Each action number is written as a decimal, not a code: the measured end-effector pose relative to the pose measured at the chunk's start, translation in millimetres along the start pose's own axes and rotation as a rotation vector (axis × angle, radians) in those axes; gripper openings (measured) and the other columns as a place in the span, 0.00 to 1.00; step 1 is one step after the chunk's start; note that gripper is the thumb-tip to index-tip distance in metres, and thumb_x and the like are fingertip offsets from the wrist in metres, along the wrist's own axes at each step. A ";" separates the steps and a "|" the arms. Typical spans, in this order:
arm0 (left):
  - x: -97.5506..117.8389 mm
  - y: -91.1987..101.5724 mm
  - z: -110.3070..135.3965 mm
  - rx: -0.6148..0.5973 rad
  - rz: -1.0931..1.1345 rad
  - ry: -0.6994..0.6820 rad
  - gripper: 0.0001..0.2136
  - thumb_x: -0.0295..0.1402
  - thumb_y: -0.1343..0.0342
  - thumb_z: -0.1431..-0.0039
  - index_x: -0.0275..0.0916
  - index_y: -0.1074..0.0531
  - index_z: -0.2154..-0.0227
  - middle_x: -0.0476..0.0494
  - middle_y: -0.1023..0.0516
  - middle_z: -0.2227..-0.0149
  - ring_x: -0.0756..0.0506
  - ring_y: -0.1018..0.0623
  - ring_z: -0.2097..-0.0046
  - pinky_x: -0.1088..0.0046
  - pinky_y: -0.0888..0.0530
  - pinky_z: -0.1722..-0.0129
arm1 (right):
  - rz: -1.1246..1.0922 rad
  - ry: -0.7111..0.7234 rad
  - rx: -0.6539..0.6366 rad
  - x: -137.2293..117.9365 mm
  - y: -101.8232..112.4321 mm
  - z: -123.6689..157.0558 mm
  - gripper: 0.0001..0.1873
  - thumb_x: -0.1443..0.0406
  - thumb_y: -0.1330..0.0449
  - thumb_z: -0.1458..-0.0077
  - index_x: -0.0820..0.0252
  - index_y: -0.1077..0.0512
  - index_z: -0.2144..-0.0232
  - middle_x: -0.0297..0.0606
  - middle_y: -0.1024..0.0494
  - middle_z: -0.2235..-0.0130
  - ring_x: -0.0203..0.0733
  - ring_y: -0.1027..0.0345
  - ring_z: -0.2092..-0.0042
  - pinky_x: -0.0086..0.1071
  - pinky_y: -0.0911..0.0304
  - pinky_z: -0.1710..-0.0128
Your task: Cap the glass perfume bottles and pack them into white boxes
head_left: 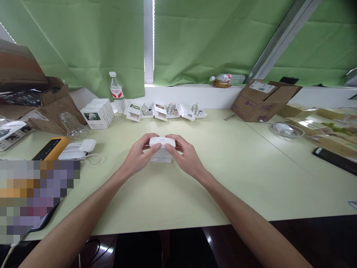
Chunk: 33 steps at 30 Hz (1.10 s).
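Between my two hands a small white cardboard box [161, 155] stands upright on the pale table, with printed text on its front and top. My left hand [141, 152] grips its left side, thumb on the upper front edge. On the opposite side my right hand [184, 152] holds it the same way, thumbs almost meeting. Behind the box, a row of opened white boxes [133, 111] lies along the back of the table, with small silvery, glass-like items [170, 108] beside them. Further left stand several closed white boxes [97, 114] with a flower picture.
A water bottle [117, 93] stands at the back left; another bottle [230, 79] lies on the ledge. Cardboard boxes [255, 100] sit right and far left. An orange power strip [51, 147], white chargers [79, 149] and a clear jar [73, 126] occupy the left side.
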<state>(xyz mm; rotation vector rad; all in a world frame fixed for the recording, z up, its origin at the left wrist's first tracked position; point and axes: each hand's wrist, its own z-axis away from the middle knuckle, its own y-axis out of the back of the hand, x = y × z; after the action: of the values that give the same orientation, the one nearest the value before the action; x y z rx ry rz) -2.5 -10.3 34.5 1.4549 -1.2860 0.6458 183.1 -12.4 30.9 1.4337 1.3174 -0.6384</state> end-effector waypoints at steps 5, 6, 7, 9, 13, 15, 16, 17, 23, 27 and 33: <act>-0.4 -0.2 0.6 -0.003 -0.001 0.001 0.15 0.46 0.50 0.39 0.42 0.32 0.55 0.44 0.27 0.52 0.46 0.25 0.56 0.71 0.26 0.60 | 0.001 0.001 0.000 0.1 -0.6 -0.6 0.20 0.51 0.44 0.41 0.54 0.32 0.51 0.39 0.25 0.51 0.44 0.29 0.54 0.36 0.31 0.56; -0.6 -0.3 0.5 -0.002 0.000 0.000 0.15 0.45 0.50 0.39 0.42 0.32 0.55 0.44 0.27 0.52 0.46 0.25 0.56 0.71 0.26 0.59 | 0.000 0.001 -0.001 0.0 -0.8 -0.7 0.21 0.51 0.44 0.42 0.54 0.32 0.51 0.39 0.25 0.52 0.44 0.29 0.54 0.36 0.31 0.56; -0.8 -0.3 0.4 -0.002 0.000 -0.001 0.15 0.45 0.50 0.39 0.42 0.32 0.55 0.44 0.27 0.52 0.46 0.25 0.56 0.71 0.26 0.59 | 0.000 0.001 0.000 -0.1 -1.0 -0.8 0.21 0.51 0.44 0.42 0.54 0.32 0.51 0.39 0.25 0.52 0.44 0.29 0.54 0.36 0.31 0.57; -1.1 -0.4 0.0 -0.002 -0.003 -0.005 0.15 0.45 0.50 0.39 0.41 0.32 0.55 0.44 0.27 0.53 0.46 0.25 0.56 0.71 0.26 0.59 | 0.002 0.002 -0.001 -0.1 -1.3 -1.1 0.21 0.51 0.45 0.41 0.55 0.32 0.51 0.39 0.25 0.52 0.44 0.29 0.54 0.36 0.31 0.57; -1.4 -0.4 -0.7 0.004 -0.009 -0.007 0.16 0.46 0.50 0.39 0.41 0.32 0.56 0.43 0.26 0.55 0.46 0.25 0.57 0.71 0.26 0.60 | 0.010 -0.002 0.004 0.9 -0.9 -1.5 0.21 0.51 0.45 0.41 0.55 0.32 0.51 0.39 0.25 0.52 0.44 0.29 0.54 0.36 0.31 0.57; -1.6 -0.5 -0.9 0.007 -0.011 -0.009 0.16 0.46 0.50 0.39 0.41 0.32 0.56 0.43 0.26 0.55 0.46 0.25 0.57 0.70 0.26 0.60 | 0.010 -0.004 0.006 1.7 -0.5 -1.7 0.21 0.50 0.45 0.41 0.54 0.32 0.51 0.39 0.25 0.51 0.44 0.29 0.54 0.36 0.31 0.57; -1.7 -0.6 -0.9 0.008 -0.012 -0.011 0.16 0.46 0.50 0.39 0.41 0.32 0.56 0.44 0.26 0.55 0.46 0.25 0.57 0.71 0.26 0.60 | 0.010 -0.005 0.005 2.1 -0.3 -1.7 0.21 0.50 0.45 0.41 0.54 0.32 0.51 0.39 0.25 0.51 0.44 0.29 0.54 0.36 0.31 0.56; -1.8 -0.7 -0.9 0.010 -0.014 -0.012 0.16 0.46 0.50 0.39 0.41 0.32 0.56 0.44 0.26 0.55 0.46 0.25 0.57 0.71 0.26 0.60 | 0.009 -0.006 0.006 2.3 -0.3 -1.8 0.21 0.50 0.45 0.41 0.54 0.32 0.51 0.39 0.25 0.51 0.44 0.29 0.54 0.36 0.31 0.56; -2.5 -0.8 -0.6 0.009 -0.014 -0.002 0.16 0.47 0.50 0.39 0.41 0.32 0.56 0.43 0.26 0.54 0.45 0.24 0.57 0.71 0.26 0.61 | 0.006 -0.011 0.012 2.0 -1.1 -1.9 0.22 0.49 0.45 0.42 0.54 0.31 0.51 0.40 0.25 0.51 0.45 0.29 0.54 0.37 0.31 0.57; -2.0 -0.4 -0.5 0.009 -0.016 -0.007 0.16 0.46 0.50 0.39 0.41 0.32 0.56 0.43 0.26 0.54 0.46 0.24 0.58 0.71 0.26 0.61 | 0.001 -0.016 0.012 1.7 -1.1 -1.9 0.22 0.50 0.45 0.42 0.54 0.31 0.51 0.39 0.25 0.51 0.44 0.29 0.54 0.36 0.31 0.57; -1.1 -0.5 -0.6 0.011 -0.014 -0.004 0.15 0.46 0.50 0.39 0.41 0.31 0.57 0.44 0.26 0.55 0.46 0.25 0.58 0.72 0.26 0.62 | -0.004 -0.007 0.017 1.3 -0.8 -1.9 0.21 0.50 0.45 0.41 0.53 0.31 0.51 0.39 0.25 0.50 0.45 0.29 0.54 0.37 0.31 0.57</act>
<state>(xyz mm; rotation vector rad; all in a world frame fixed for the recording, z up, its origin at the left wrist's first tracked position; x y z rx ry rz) -2.2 -9.4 33.5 1.4730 -1.2762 0.6420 182.2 -10.3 30.1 1.4413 1.3120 -0.6577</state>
